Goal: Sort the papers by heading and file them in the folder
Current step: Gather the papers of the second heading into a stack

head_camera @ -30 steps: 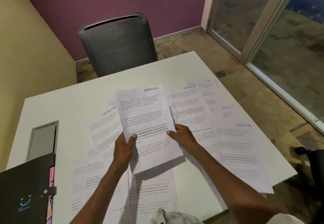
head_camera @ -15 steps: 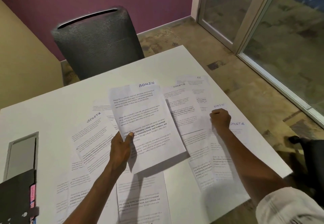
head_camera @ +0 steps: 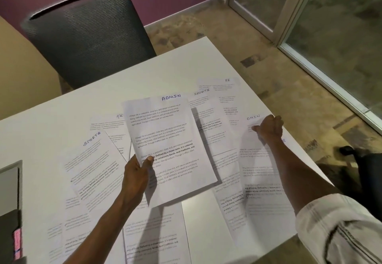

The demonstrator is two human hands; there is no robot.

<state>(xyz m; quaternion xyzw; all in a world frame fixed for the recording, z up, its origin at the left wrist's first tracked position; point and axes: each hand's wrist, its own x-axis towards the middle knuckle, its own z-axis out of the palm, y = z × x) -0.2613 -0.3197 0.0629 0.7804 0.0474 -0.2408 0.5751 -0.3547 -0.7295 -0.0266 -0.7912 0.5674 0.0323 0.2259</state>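
The papers (head_camera: 99, 172) mostly lie spread over the white table (head_camera: 51, 119), unsorted, while the left hand (head_camera: 136, 172) pinches an ADMIN sheet (head_camera: 167, 139), the right hand (head_camera: 268, 129) grips a second ADMIN sheet (head_camera: 260, 170), and the folder (head_camera: 9, 234) waits unused.

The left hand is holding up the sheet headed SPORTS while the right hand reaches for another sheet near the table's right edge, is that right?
Not quite. The head view shows the left hand holding up a sheet headed ADMIN, not SPORTS. The rest stands: the right hand reaches to another sheet near the right edge of the table.
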